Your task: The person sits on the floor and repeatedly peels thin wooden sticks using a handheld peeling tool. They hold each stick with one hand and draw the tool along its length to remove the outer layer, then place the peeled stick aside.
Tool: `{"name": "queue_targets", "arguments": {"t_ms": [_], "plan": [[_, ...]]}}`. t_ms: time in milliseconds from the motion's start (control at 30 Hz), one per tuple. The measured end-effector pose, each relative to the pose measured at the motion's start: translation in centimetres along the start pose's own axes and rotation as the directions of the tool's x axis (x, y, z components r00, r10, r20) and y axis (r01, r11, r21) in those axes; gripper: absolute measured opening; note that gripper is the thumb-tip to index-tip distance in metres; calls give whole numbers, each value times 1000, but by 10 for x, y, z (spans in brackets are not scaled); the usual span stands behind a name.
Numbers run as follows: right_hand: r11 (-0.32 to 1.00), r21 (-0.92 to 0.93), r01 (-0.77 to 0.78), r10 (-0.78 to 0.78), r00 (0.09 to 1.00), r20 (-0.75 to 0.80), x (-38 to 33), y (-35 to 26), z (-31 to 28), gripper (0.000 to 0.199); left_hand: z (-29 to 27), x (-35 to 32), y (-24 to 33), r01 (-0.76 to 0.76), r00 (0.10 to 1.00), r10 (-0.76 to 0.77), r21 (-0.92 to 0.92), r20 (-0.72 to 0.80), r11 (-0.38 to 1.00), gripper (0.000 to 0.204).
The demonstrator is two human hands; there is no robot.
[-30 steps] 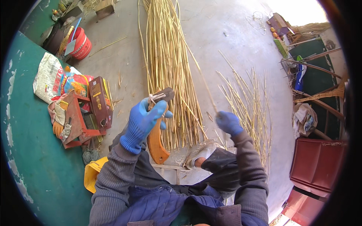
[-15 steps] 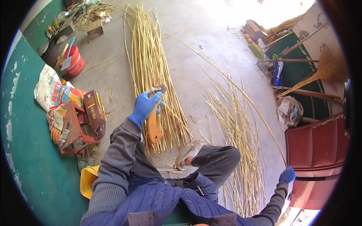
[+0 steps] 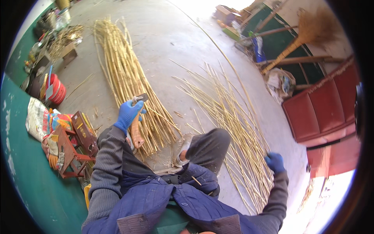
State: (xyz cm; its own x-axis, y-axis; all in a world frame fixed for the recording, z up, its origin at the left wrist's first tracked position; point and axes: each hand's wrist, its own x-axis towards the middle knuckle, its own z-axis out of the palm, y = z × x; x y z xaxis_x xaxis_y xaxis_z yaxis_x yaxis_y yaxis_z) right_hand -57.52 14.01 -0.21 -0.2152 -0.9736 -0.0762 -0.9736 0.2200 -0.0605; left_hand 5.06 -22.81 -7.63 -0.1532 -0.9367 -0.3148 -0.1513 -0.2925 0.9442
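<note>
My left hand, in a blue glove, is closed around a tool with a curved wooden handle and a short dark metal end. It hovers over the near part of a thick bundle of dry yellow stalks on the floor. Off to the right, my gloved right hand is closed on the near end of one long thin stalk. This stalk arcs away to the far edge of the view. Below it lies a looser spread of thin stalks, close to my right hand.
A red wooden stool, a brown box and a red bucket stand at left. A straw broom leans at the right, above red panels. My bent knee lies between the two stalk piles.
The view has turned to the right. My right hand has come inward with the long stalk, closer to the loose pile. My left hand keeps its hold on the wooden-handled tool.
</note>
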Motion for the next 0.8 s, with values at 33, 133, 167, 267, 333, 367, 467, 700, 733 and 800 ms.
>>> {"name": "queue_targets", "arguments": {"t_ms": [33, 133, 167, 267, 333, 367, 467, 700, 733, 800], "plan": [[995, 97, 35, -48, 990, 132, 28, -45, -6, 27, 12, -14, 5, -47, 996, 49, -36, 78, 998, 44], [618, 769, -163, -229, 899, 375, 88, -172, -31, 29, 36, -69, 23, -55, 961, 79, -96, 264, 994, 42], [535, 826, -179, -276, 887, 371, 104, -208, -37, 31, 46, -90, 26, -41, 939, 76, -108, 335, 993, 39], [240, 946, -219, -375, 878, 299, 136, -286, -47, 38, 60, -141, 33, -21, 879, -7, 54, 476, 998, 39], [90, 982, -166, -420, 888, 188, 149, -319, -46, 41, 62, -165, 36, -71, 862, -36, 192, 505, 979, 42], [49, 987, -156, -466, 870, 160, 153, -332, -43, 39, 64, -173, 36, -119, 860, -21, 241, 510, 963, 44], [-41, 990, -135, -556, 827, 89, 161, -356, -33, 35, 65, -189, 37, -122, 857, -35, 267, 515, 956, 48], [-49, 998, -26, -542, 840, -5, 159, -374, -20, 35, 61, -195, 43, -192, 861, 36, 259, 508, 946, 41], [-56, 998, -28, -538, 843, -7, 158, -375, -19, 35, 61, -195, 44, -151, 855, 7, 237, 518, 960, 40], [-62, 998, -25, -532, 847, -12, 156, -375, -18, 35, 59, -194, 45, -89, 840, -36, 204, 542, 975, 38]]}}
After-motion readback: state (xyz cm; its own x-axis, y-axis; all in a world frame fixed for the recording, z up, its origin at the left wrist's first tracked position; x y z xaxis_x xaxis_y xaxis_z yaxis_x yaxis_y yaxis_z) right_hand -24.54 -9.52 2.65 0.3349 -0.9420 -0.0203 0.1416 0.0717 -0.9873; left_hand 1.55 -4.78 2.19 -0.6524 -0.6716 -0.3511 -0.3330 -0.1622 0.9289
